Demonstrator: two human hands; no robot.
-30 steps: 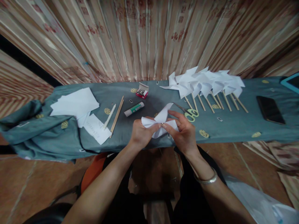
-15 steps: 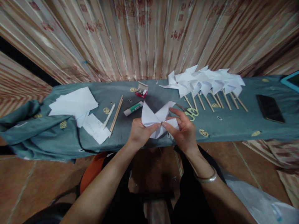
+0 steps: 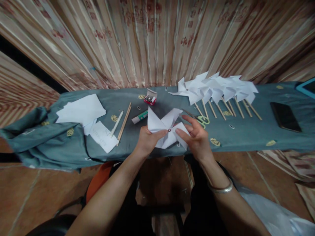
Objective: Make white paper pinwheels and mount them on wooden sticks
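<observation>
Over the near edge of the grey-green cloth-covered tabletop [image 3: 240, 139], the left hand [image 3: 147, 139] pinches and the right hand [image 3: 199, 137] lightly grips the white folded-paper pinwheel [image 3: 166, 124] — blade-pinning seems in hand, next calling for the round silver pin [image 3: 169, 130] held centred

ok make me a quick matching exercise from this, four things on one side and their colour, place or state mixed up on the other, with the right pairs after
Things
1. nearest pinwheel
2. small box
3. scissors
4. phone

Descriptions
A. pale green handles
B. dark, lying toward the right end of the cloth
C. held in the left hand
D. red-sided, with its flap open

Right pairs: 1-C, 2-D, 3-A, 4-B
</observation>
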